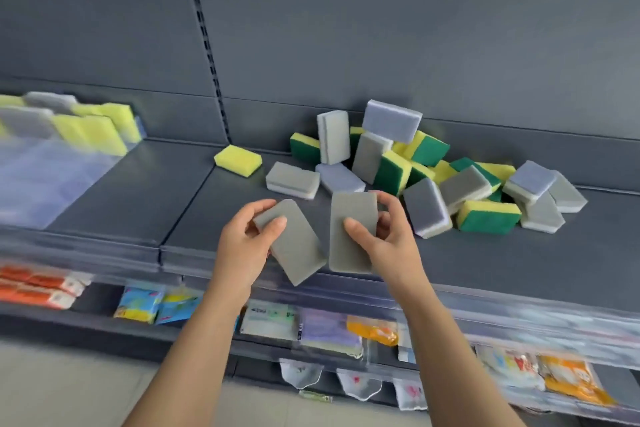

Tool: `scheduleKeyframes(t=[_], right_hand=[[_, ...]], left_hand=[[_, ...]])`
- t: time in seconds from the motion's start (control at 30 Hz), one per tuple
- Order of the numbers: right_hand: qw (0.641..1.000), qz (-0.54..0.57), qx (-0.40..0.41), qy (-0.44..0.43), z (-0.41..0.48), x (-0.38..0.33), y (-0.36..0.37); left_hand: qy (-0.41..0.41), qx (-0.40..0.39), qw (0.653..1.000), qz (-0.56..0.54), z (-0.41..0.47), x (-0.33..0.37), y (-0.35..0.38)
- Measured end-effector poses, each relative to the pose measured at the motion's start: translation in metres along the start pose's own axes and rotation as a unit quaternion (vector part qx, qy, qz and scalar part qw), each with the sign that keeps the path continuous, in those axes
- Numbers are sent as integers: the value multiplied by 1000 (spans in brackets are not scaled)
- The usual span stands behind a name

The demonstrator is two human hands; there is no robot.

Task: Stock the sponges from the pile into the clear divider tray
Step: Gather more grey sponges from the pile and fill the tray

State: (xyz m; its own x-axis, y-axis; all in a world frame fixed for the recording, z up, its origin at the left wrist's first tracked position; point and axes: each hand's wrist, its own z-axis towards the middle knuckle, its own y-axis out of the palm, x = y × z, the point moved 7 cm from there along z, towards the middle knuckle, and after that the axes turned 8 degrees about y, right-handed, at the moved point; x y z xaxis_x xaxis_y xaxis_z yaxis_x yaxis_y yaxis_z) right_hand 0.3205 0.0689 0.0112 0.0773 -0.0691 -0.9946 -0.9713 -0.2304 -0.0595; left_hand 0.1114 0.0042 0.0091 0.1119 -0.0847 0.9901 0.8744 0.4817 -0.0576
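So the big grey shelf (485,270) ran right across the middle of the frame, and the clear divider tray (45,177) sat way over at the left edge. It was pretty blurred, with a row of yellow and grey sponges (97,132) already standing along its back. The pile (433,166) was on the opposite side, upper right of centre, a jumble of green-yellow, grey and lilac ones lying every which way. One loose yellow sponge (238,158) sat between pile and tray, near the back wall.

Both my hands were in the centre of the frame, just in front of the pile and well apart from the tray. So the tray lay off to the left of both grips, and my left hand (242,243) was the nearer one.

Each hand was clamped on one sponge, nothing loose about it. The left grey sponge (298,250) was tilted, its long axis running from upper left to lower right. My thumb sat on its top face and my fingers were curled round the upper end. My right hand (388,239) held the right grey sponge (349,239) nearly straight up and down in the frame, thumb on the face and fingers wrapped round its right edge. The lower corners of the two sponges were just beside each other, maybe touching, I honestly couldn't tell.
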Motion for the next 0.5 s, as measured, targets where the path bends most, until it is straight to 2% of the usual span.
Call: scheduleKeyframes(t=[0.17, 0.5], right_hand=[[999, -8, -42, -22, -3, -10, 82], [992, -14, -123, -34, -27, -28, 270]], left_hand=[[5, 60, 998, 0, -9, -2, -83], [18, 119, 993, 11, -16, -14, -268]])
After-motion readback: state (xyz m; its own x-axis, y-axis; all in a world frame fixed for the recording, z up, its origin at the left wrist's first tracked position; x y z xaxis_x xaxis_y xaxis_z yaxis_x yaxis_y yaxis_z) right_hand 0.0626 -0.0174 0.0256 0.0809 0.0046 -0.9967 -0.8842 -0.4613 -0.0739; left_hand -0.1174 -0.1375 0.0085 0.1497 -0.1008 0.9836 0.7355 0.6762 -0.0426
